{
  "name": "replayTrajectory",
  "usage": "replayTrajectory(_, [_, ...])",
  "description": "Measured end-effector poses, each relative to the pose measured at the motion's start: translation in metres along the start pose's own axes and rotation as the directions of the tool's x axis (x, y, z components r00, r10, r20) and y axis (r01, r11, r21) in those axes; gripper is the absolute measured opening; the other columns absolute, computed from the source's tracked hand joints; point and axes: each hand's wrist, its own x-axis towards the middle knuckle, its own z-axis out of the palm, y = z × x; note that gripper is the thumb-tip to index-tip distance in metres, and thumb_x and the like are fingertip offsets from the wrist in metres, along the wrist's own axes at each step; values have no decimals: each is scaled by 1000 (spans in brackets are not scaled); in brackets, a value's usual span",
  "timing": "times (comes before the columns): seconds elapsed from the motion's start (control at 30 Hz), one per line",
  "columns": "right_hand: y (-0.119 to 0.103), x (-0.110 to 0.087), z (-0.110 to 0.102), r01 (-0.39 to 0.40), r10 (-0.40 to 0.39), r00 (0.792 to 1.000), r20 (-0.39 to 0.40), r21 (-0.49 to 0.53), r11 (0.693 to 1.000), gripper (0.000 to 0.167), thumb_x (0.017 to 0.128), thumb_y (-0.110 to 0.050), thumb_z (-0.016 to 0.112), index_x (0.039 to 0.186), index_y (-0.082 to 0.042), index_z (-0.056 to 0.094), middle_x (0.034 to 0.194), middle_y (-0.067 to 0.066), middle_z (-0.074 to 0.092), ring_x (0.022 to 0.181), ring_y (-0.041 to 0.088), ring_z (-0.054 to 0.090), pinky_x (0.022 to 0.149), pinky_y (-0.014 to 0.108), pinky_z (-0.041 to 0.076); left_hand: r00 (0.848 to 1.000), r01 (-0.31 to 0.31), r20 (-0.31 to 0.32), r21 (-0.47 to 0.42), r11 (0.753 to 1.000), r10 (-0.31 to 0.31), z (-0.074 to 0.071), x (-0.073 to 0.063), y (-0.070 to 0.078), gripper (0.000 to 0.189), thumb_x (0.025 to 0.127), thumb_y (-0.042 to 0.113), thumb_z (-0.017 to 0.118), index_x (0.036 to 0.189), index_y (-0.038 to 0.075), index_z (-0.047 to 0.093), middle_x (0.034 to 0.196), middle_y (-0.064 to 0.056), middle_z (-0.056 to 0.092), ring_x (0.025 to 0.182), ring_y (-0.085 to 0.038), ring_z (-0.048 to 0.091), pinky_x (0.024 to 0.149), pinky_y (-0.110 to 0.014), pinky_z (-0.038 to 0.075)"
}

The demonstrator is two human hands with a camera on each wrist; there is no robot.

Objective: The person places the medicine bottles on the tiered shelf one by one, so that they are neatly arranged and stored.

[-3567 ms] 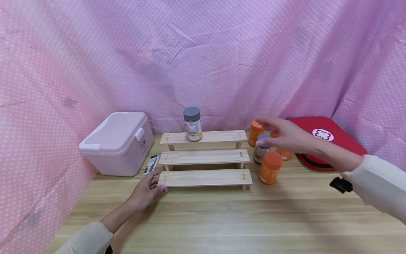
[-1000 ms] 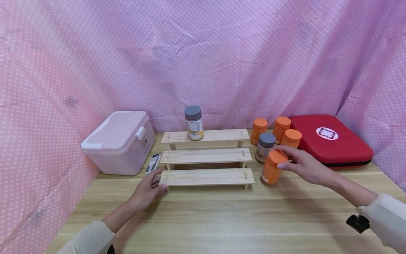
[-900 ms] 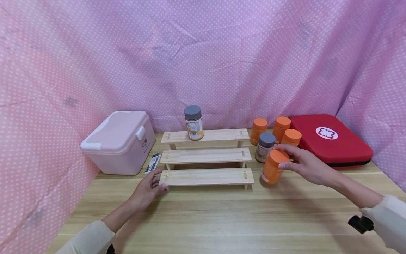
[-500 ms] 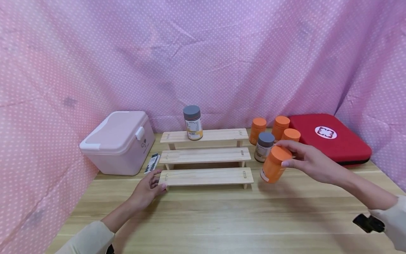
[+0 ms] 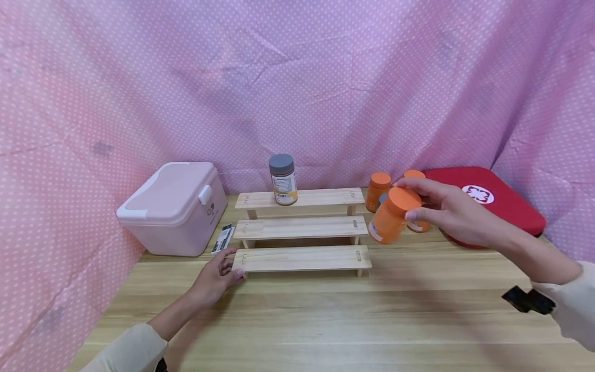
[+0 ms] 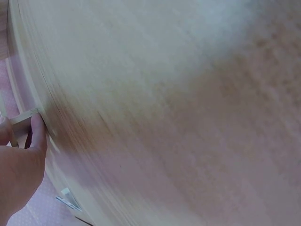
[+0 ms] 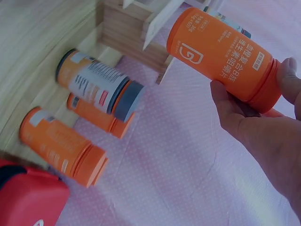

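My right hand (image 5: pixel 457 212) grips an orange pill bottle (image 5: pixel 390 222) by its orange lid, thumb on the near side. The bottle is tilted and off the table, right of a three-step wooden shelf (image 5: pixel 302 259). White print shows on this bottle (image 7: pixel 221 56) in the right wrist view. At the shelf's lower left end, my left hand (image 5: pixel 211 281) pinches the lowest step's edge between thumb and fingers. A grey-lidded bottle (image 5: pixel 283 186) stands upright on the top step. Behind the raised bottle, another grey-lidded bottle (image 7: pixel 96 82) is almost hidden in the head view.
Several orange bottles, among them a back one (image 5: pixel 377 194), stand right of the shelf. A red zip case (image 5: pixel 506 206) lies behind my right hand. At left are a pale pink lidded box (image 5: pixel 169 206) and a small printed packet (image 5: pixel 223 239). Pink dotted cloth (image 5: pixel 316 103) hangs behind.
My right hand moved down from above the bottles, took the front orange bottle by its lid, then raised it and carried it slightly back and left. The left hand stays in place.
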Motion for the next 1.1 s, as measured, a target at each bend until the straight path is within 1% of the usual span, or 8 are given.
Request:
replayTrajectory(0.13, [-3, 11, 5, 5, -5, 1000, -20, 12, 1000, 51, 90, -4, 66, 137, -9, 49, 119, 8, 58, 99, 10, 60, 81, 12, 51, 1000, 0, 2, -11, 1000, 0, 2, 1, -1, 58, 92, -12, 54, 143, -5, 29, 120, -31, 57, 104, -32, 61, 83, -31, 59])
replayTrajectory(0.27, [-9, 26, 9, -31, 31, 999, -42, 1, 1000, 53, 89, -8, 68, 138, -9, 49, 121, 9, 61, 100, 6, 61, 83, 11, 50, 1000, 0, 7, -8, 1000, 0, 1, 1, -1, 58, 92, -11, 54, 144, -5, 29, 120, -30, 57, 104, -31, 61, 83, -31, 59])
replayTrajectory(0.37, [-14, 40, 11, -46, 46, 998, -42, 19, 999, 52, 91, -10, 67, 139, -9, 48, 120, 10, 62, 101, 10, 61, 86, 11, 49, 1000, 1, 4, 3, 1000, -1, 0, 0, -1, 58, 92, -11, 54, 144, -4, 29, 119, -29, 58, 102, -30, 61, 82, -31, 59])
replayTrajectory(0.5, [-19, 59, 13, -65, 66, 997, -34, 33, 997, 50, 92, -13, 66, 139, -10, 48, 122, 10, 61, 104, 18, 59, 87, 15, 49, 1000, 1, 5, 9, 1000, -1, 0, 1, -2, 58, 92, -11, 54, 144, -4, 29, 118, -28, 58, 102, -29, 61, 82, -30, 59])
replayTrajectory(0.57, [-21, 69, 15, -89, 91, 995, -31, 45, 995, 49, 93, -14, 66, 138, -11, 48, 122, 9, 61, 105, 20, 58, 88, 17, 50, 1000, 5, -1, 13, 1000, -5, 0, 2, -2, 58, 92, -11, 55, 144, -3, 30, 118, -27, 59, 101, -27, 61, 82, -30, 59])
replayTrajectory(0.73, [-21, 92, 19, -119, 121, 992, -27, 48, 992, 45, 93, -18, 65, 135, -14, 51, 118, 7, 62, 100, 20, 58, 85, 26, 50, 1000, 5, -5, 25, 1000, -5, 0, 2, -2, 58, 92, -11, 55, 144, -3, 30, 118, -27, 59, 101, -25, 61, 82, -29, 59])
replayTrajectory(0.93, [-16, 118, 23, -124, 124, 992, -3, 18, 992, 46, 93, -26, 65, 135, -14, 52, 115, 6, 62, 100, 21, 54, 86, 35, 47, 1000, -1, 0, 5, 1000, 1, 0, 2, -2, 58, 92, -11, 55, 144, -4, 30, 117, -28, 59, 100, -26, 61, 82, -30, 59])
replayTrajectory(1.1, [-11, 137, 29, -110, 108, 993, 37, 42, 993, 41, 93, -23, 65, 131, -10, 54, 112, 8, 62, 100, 22, 56, 88, 36, 51, 1000, -11, 8, -28, 1000, 11, -1, 3, -3, 59, 92, -11, 54, 144, -4, 29, 117, -28, 58, 99, -24, 61, 84, -29, 59])
